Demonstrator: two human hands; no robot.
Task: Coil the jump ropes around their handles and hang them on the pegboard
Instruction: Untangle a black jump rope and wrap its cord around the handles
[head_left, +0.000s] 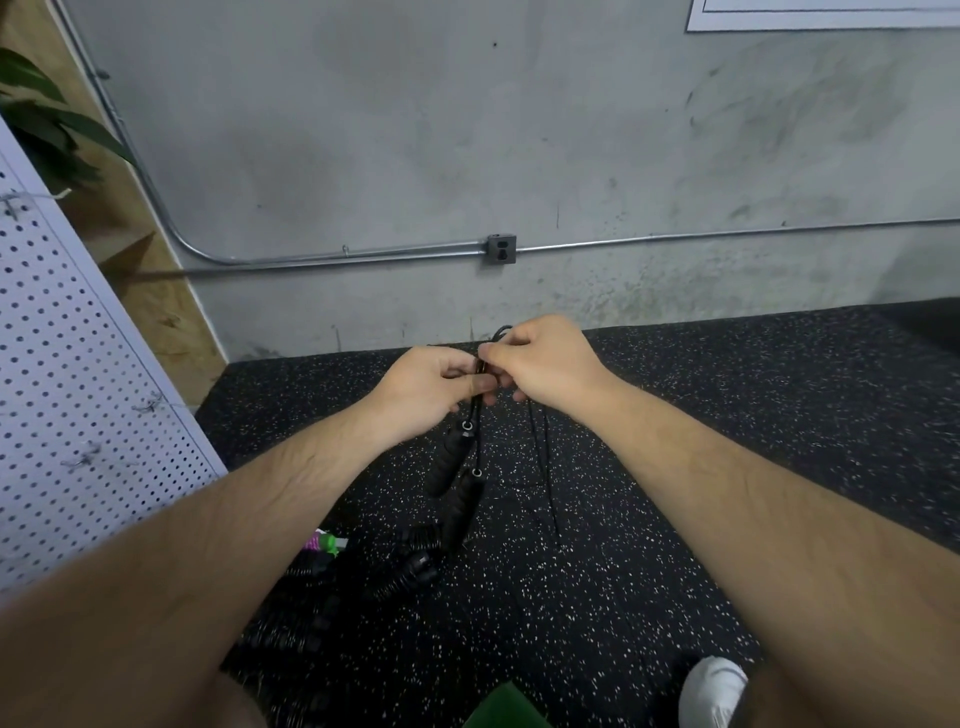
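both hands meet above the speckled floor (675, 519): the left hand (431, 387) and right hand (545, 364) pinch the black jump rope (480, 415) cord, its two handles (454, 478) dangling below (cord loops hang beside them). the pegboard (78, 364) stands at left.

i get one view only, a wide-angle camera on the head, facing forward and down. it sits close over the left hand (431, 387) and right hand (545, 364), taking in black speckled rubber floor (701, 467), grey concrete wall (415, 130) and white perforated pegboard (62, 364) at left.
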